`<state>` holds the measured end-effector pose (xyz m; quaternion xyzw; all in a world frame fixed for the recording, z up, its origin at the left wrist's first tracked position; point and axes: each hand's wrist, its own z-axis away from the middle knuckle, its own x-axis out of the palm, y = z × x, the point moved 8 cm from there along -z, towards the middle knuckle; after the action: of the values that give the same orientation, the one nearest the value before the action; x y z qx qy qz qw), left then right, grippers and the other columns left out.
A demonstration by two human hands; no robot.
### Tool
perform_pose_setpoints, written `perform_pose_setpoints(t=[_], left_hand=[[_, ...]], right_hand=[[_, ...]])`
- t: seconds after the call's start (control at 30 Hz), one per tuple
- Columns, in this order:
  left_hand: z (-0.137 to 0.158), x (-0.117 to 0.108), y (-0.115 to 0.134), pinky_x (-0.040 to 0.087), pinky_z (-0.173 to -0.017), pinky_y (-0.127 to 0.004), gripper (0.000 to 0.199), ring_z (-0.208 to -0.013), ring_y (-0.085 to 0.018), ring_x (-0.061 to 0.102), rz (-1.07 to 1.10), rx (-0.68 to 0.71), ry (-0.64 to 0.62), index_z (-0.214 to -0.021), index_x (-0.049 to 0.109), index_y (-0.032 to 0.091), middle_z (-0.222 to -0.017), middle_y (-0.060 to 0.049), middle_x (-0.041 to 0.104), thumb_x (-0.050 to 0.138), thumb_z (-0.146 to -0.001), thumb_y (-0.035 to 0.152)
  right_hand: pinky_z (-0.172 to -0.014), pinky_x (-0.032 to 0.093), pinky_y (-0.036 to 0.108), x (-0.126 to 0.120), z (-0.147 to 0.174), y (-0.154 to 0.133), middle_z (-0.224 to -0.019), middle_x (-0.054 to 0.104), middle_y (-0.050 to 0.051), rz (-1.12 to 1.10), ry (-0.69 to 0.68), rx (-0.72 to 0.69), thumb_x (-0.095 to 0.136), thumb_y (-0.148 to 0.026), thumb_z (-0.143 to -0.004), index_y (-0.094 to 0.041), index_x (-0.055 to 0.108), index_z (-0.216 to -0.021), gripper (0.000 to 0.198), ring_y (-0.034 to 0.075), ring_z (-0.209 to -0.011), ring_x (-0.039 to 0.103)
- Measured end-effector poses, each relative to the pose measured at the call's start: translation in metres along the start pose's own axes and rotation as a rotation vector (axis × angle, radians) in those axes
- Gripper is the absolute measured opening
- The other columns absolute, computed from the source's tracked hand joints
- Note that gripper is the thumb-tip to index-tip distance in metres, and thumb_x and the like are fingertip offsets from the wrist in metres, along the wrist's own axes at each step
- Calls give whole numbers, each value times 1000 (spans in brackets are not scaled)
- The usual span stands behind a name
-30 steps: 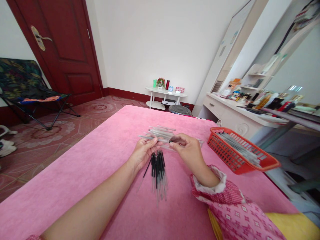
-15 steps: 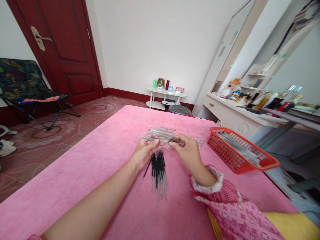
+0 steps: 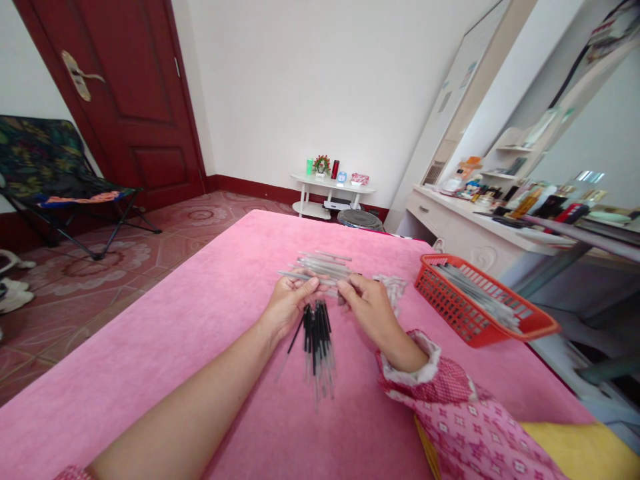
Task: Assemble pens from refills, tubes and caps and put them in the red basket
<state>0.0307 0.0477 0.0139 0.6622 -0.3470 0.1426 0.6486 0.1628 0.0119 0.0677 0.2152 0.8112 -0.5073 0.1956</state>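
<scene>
My left hand [image 3: 289, 303] is closed, its thumb and fingers pinching a slim, translucent grey pen barrel [image 3: 293, 275] that lies roughly level above the table. My right hand [image 3: 369, 300] is closed at the barrel's right end, with a small dark bit at its fingertips too blurred to name. Just beyond both hands lies a pile of similar clear pen barrels [image 3: 325, 259]. Nearer me, below the hands, thin black-and-clear pen refills [image 3: 315, 340] are spread in a loose bundle. Small clear pieces, perhaps pen caps [image 3: 395, 287], lie beyond my right hand, partly hidden by it.
A red plastic basket [image 3: 450, 307] holding many grey sticks stands at the table's right side. The pink cloth [image 3: 150, 373] covers the table. Yellow fabric [image 3: 575, 447] lies at the near right. A dresser [image 3: 460, 213] with bottles stands beyond the right edge.
My right hand has shifted slightly left and down along the barrel, uncovering more of the clear pieces behind it. My left hand has hardly moved.
</scene>
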Motion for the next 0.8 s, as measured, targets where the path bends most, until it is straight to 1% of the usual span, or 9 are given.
perform_pose_setpoints(t=[0.07, 0.2, 0.3, 0.33, 0.47, 0.57, 0.63, 0.73, 0.8], left_hand=[[0, 0, 0, 54, -65, -20, 26, -69, -12, 67, -2, -3, 1, -83, 60, 11, -88, -8, 71, 76, -64, 17], [1, -2, 0, 54, -66, -19, 24, -69, -11, 67, -7, -1, 16, -84, 60, 11, -87, -6, 71, 74, -66, 16], [1, -1, 0, 54, -66, -19, 24, -69, -11, 67, -8, 0, 7, -85, 59, 11, -88, -6, 71, 74, -66, 15], [0, -1, 0, 54, -66, -19, 24, -70, -11, 67, -6, 1, 5, -85, 59, 11, -88, -6, 71, 74, -66, 15], [-1, -2, -1, 54, -66, -19, 24, -69, -11, 67, 7, 3, 10, -85, 60, 11, -86, -5, 71, 74, -67, 16], [-1, -2, -2, 54, -65, -19, 25, -69, -11, 67, 1, -8, 7, -85, 60, 11, -86, -6, 71, 75, -66, 16], [0, -2, -2, 54, -65, -19, 25, -69, -12, 67, -2, -11, 11, -85, 61, 11, -86, -6, 71, 75, -66, 16], [0, -2, -2, 54, -66, -19, 24, -69, -11, 67, -3, -10, 13, -85, 61, 11, -84, -6, 71, 74, -66, 16], [0, -1, -2, 54, -65, -19, 24, -68, -11, 67, -12, -12, 4, -85, 61, 11, -85, -6, 71, 74, -66, 17]], right_hand=[[-52, 41, 22, 1, 0, 0, -60, 59, 1, 13, -22, 6, 43, -40, -88, -17, 58, -66, 35, 12, -54, 54], [-53, 42, 22, -6, 0, -3, -68, 62, 1, 38, 57, -20, 56, -37, -81, -17, 59, -78, 20, 13, -58, 56], [-52, 41, 22, -2, -1, -1, -57, 58, 1, 51, -6, -8, 43, -41, -88, -17, 57, -64, 37, 13, -53, 54], [-52, 41, 23, -1, 0, -1, -58, 59, 1, 47, -20, -2, 41, -42, -89, -17, 58, -64, 39, 13, -53, 54], [-52, 42, 22, -6, 0, -2, -71, 64, 1, 16, 37, -11, 53, -39, -83, -18, 60, -82, 22, 13, -58, 57], [-50, 42, 23, -2, 0, 0, -61, 60, 1, 2, -7, 8, 45, -41, -87, -17, 59, -69, 33, 12, -51, 54], [-49, 41, 23, -1, 0, 0, -61, 61, 1, -7, -19, 17, 42, -42, -89, -17, 58, -68, 37, 12, -50, 54], [-50, 43, 22, -5, 0, -2, -70, 63, 1, -8, 32, -4, 54, -39, -82, -18, 60, -80, 22, 13, -56, 57], [-49, 42, 22, -4, 0, -2, -66, 62, 1, -10, 23, 0, 53, -39, -83, -18, 59, -76, 23, 13, -54, 57]])
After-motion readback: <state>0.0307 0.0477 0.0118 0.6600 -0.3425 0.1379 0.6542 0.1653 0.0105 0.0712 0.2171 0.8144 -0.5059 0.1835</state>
